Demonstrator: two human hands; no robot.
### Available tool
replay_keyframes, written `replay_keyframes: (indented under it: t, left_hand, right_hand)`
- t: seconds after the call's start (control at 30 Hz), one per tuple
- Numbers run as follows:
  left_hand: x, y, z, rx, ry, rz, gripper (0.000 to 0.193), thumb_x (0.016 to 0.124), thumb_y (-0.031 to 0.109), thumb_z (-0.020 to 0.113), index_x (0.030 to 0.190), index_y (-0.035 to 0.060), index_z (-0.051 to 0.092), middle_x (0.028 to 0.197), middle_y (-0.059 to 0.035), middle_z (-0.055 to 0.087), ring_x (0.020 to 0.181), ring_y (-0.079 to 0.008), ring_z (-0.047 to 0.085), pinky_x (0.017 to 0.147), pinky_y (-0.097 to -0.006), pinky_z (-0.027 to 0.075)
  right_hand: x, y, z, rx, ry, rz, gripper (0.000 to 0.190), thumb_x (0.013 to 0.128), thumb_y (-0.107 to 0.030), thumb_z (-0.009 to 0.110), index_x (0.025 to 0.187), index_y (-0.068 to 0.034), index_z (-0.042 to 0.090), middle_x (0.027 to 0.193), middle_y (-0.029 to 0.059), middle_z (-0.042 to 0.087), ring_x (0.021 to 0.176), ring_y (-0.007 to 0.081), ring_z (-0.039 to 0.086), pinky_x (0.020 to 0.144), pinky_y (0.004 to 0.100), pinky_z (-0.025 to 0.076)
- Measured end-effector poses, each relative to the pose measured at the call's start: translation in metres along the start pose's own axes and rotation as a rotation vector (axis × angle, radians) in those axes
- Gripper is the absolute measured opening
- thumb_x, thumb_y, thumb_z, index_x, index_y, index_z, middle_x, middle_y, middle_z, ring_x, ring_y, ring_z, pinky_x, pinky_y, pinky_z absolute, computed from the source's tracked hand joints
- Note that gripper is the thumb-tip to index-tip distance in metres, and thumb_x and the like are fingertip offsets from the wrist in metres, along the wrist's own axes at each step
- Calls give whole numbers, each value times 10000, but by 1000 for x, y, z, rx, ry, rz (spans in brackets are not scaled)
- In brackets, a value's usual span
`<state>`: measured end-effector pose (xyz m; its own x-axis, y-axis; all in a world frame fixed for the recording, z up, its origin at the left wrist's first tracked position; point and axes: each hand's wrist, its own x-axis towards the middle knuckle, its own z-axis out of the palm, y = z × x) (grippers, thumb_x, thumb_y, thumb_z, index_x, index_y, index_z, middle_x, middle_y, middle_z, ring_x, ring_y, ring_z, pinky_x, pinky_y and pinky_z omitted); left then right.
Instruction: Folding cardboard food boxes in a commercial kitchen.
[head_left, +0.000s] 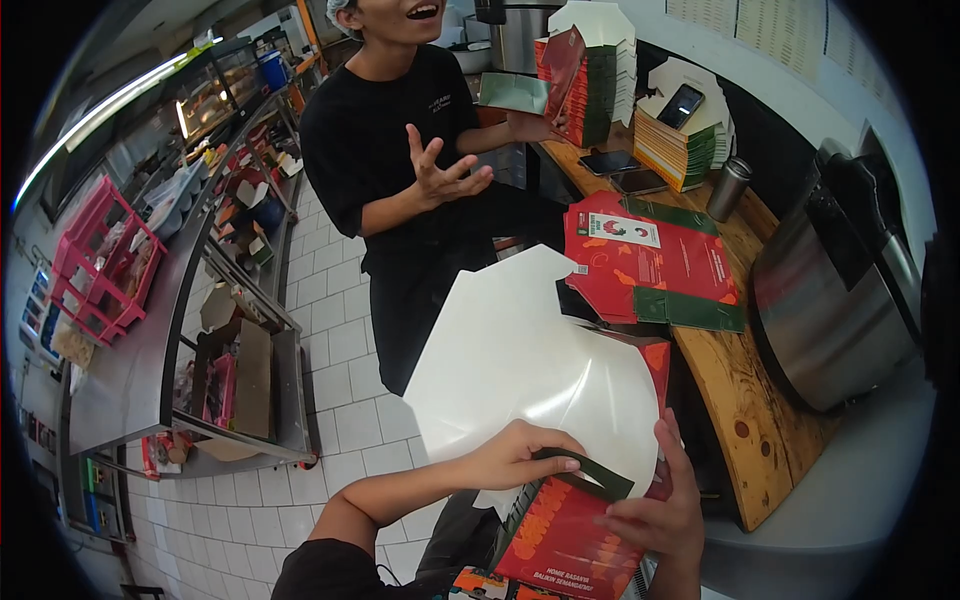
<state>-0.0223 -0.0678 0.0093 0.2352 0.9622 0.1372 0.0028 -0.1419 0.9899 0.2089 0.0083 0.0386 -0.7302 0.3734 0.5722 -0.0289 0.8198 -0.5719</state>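
In the lower middle, my left hand (517, 456) pinches a dark green flap (596, 472) of a red and green printed cardboard box (574, 532). My right hand (660, 487) rests along the right side of that box, its thumb and fingers apart around the edge. A large white inner side of cardboard (525, 352) spreads out beyond both hands. Past it, a flat red box blank with green flaps (652, 259) lies at the edge of the wooden table. The lower end of the held box is near my lap.
A co-worker in a black shirt (390, 127) sits opposite, holding a red box beside stacked boxes (600, 90). On the wooden table (727, 405) are phones (609, 163), a metal tumbler (729, 187), another stack (675, 146) and a large steel pot (832, 292). Steel shelving (180, 300) stands left.
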Motion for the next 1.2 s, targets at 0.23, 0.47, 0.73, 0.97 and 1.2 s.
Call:
replay_keyframes:
  t: [0.23, 0.47, 0.73, 0.97, 1.2]
  left_hand:
    - [-8, 5, 7, 63, 146, -35, 185, 915, 117, 541, 1024, -8, 623, 851, -85, 670, 792, -97, 616, 717, -226, 477]
    - [-11, -3, 11, 126, 241, -92, 192, 917, 121, 532, 1030, -11, 613, 826, -93, 665, 751, -93, 610, 684, -230, 477]
    - [-16, -9, 12, 66, 329, -95, 194, 916, 134, 539, 1021, -12, 614, 796, -64, 663, 716, -71, 583, 647, -218, 464]
    - [-14, 6, 14, -56, 286, -179, 203, 928, 138, 525, 1029, -17, 607, 811, -50, 658, 741, -53, 561, 670, -205, 456]
    - [-10, 4, 27, -66, 249, -259, 219, 939, 139, 500, 1045, -24, 601, 841, -63, 667, 779, -55, 569, 704, -205, 460]
  right_hand:
    - [4, 1, 17, -26, 235, 143, 307, 637, -196, 816, 726, -67, 552, 1336, 233, 364, 1262, 477, 335, 942, 486, 447]
    - [13, -7, -3, 20, -28, 440, 297, 519, -126, 827, 692, -55, 597, 1372, 272, 360, 1174, 358, 505, 848, 379, 501]
    - [-4, -9, -3, -145, -69, 305, 232, 568, -84, 771, 713, -34, 597, 1227, 214, 533, 919, 297, 647, 696, 308, 532]
    - [-9, -4, 18, -215, 485, 270, 132, 792, -70, 675, 792, 14, 574, 1027, 257, 627, 846, 305, 670, 682, 298, 526]
    - [-1, -2, 29, -75, 571, 192, 182, 721, 9, 706, 781, -1, 535, 992, 335, 597, 874, 350, 663, 726, 344, 536]
